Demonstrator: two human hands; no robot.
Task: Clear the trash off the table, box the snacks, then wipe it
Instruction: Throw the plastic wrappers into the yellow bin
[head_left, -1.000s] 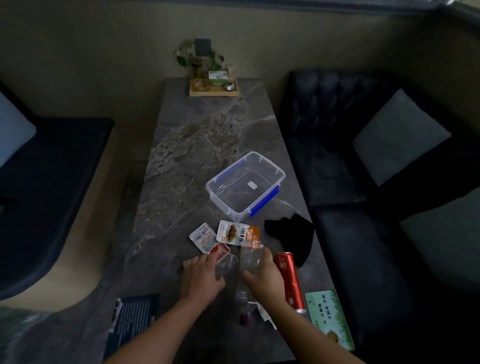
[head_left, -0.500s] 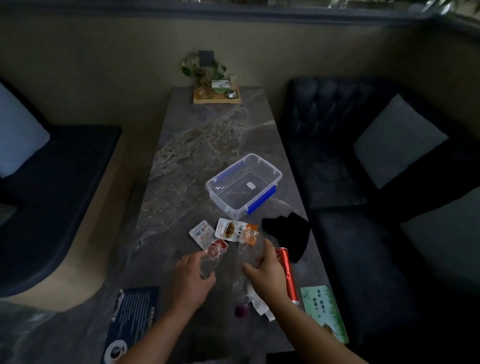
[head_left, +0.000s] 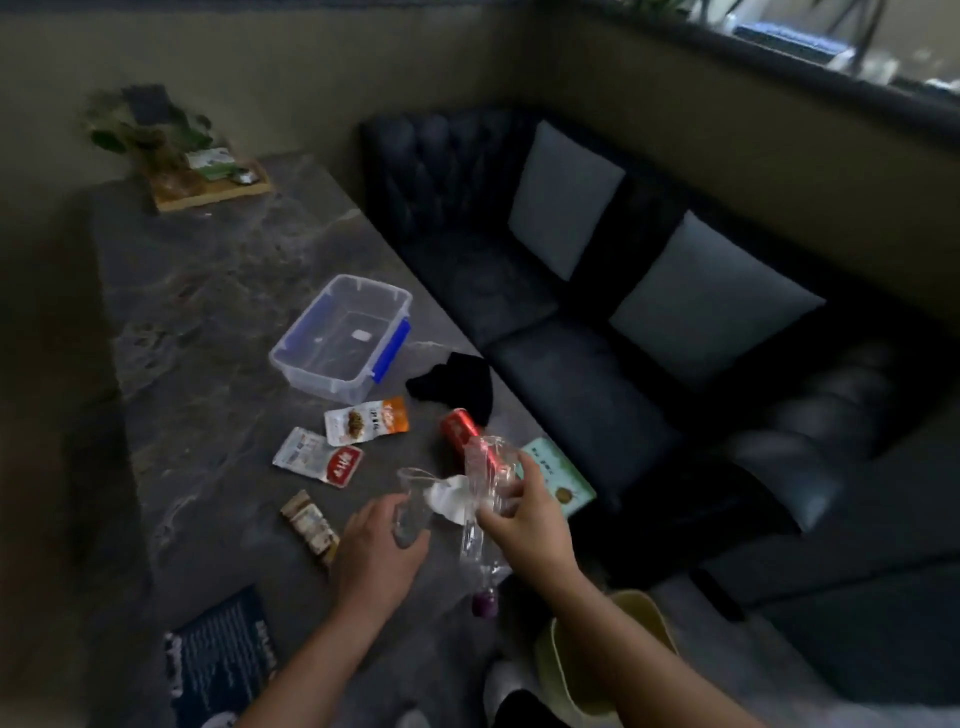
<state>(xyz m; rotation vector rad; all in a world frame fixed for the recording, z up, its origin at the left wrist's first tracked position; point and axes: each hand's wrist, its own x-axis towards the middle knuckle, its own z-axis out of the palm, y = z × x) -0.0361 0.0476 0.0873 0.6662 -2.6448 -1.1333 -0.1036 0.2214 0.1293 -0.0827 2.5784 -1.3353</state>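
On a dark marble table (head_left: 218, 291), at its near right corner, two bare hands are seen gathering trash. The right hand (head_left: 524, 519) is closed around a crumpled clear plastic bottle (head_left: 480, 499), held neck-down with its purple cap (head_left: 484, 605) hanging near the table edge. The left hand (head_left: 374, 551) is curled around a clear plastic cup (head_left: 410, 512). A white crumpled tissue (head_left: 449, 499) lies between them, and a red can (head_left: 465, 434) lies on its side just beyond. Below the right forearm, a pale yellow bin (head_left: 644, 623) is partly visible on the floor. Farther left, three snack packets (head_left: 366, 421) (head_left: 318, 457) (head_left: 310, 526) lie unboxed, near an empty clear storage box (head_left: 340, 338) with blue clips. A black cloth (head_left: 454, 382) rests at the table's right edge.

The bottle and cup are judged very light, thin and easily crushed, with slick walls; a gentle wrap around the middle should hold them. The tissue is soft and is best pinched. The can is stiffer and may roll.
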